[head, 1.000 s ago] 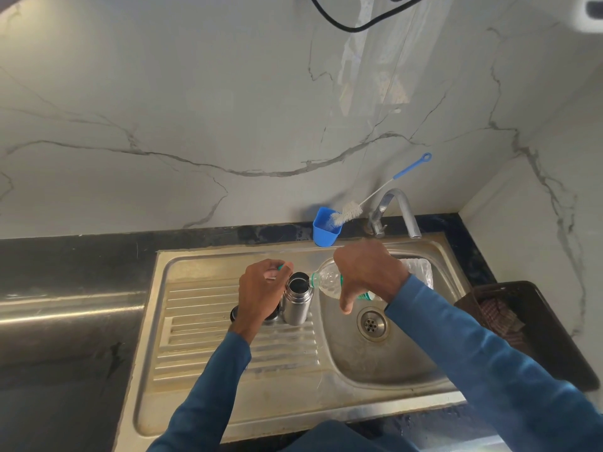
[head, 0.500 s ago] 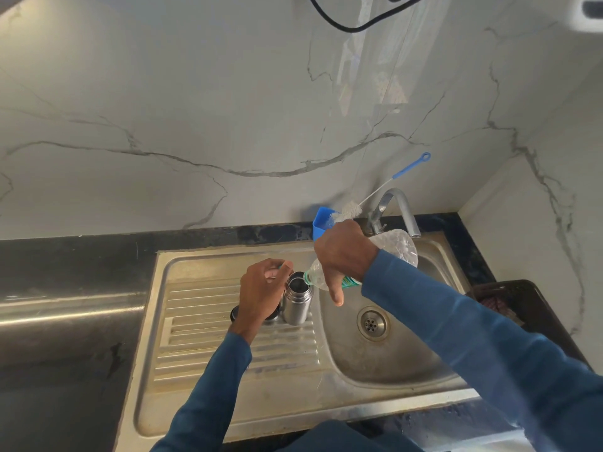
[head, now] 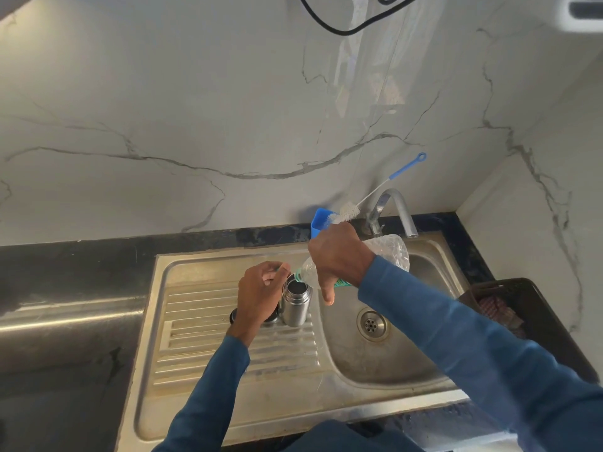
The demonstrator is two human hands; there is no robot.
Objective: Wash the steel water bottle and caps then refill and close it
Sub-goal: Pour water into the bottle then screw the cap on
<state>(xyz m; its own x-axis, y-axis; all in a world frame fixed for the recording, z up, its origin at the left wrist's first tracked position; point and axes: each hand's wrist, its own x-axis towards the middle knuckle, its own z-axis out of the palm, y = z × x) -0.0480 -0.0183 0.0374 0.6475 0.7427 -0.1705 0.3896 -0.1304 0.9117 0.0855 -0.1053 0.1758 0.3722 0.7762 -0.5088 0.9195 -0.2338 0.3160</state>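
The steel water bottle [head: 295,308] stands upright and uncapped on the sink's ribbed drainboard [head: 208,337]. My right hand [head: 339,256] grips a clear plastic bottle [head: 391,252] tilted down to the left, its mouth right over the steel bottle's opening. My left hand [head: 257,295] hovers just left of the steel bottle and pinches a small green cap [head: 278,270] in its fingertips. Dark caps [head: 233,316] lie on the drainboard under that hand, mostly hidden by it.
The basin with its drain [head: 372,324] lies to the right, below the tap [head: 396,207]. A blue cup [head: 318,221] holding a long bottle brush [head: 375,194] sits behind the sink. A dark basket [head: 538,305] stands at the far right. Black counter [head: 65,288] extends left.
My right hand has raised the plastic bottle's base and swung it left, bringing the mouth over the steel bottle. My left hand has stayed beside the steel bottle.
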